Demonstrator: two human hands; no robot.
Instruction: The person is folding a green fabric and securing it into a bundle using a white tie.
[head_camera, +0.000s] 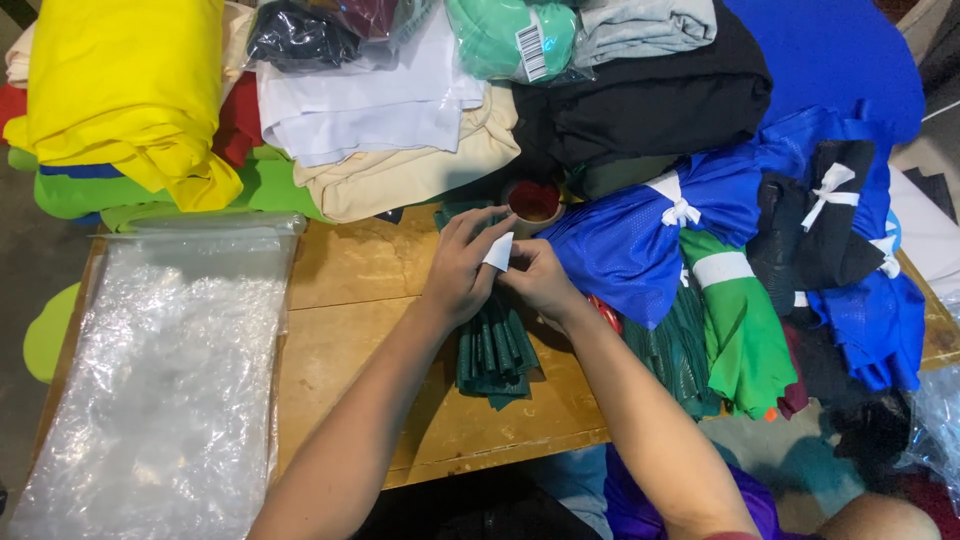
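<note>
Both hands, left (458, 268) and right (540, 280), meet pinching a white tape strip (499, 252) over a dark green bundle (495, 350) at table (350, 330) centre, long axis running twelve to six, with clear bags (160, 380) at nine o'clock and a barcoded teal package (510, 35) at twelve.

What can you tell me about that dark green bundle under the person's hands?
The dark green pleated fabric bundle looks like soft cloth gathered into lengthwise folds. It lies on the wooden table, its lower end fanning toward the person. The left hand and right hand cover its upper part, pinching a small white strip.
</note>
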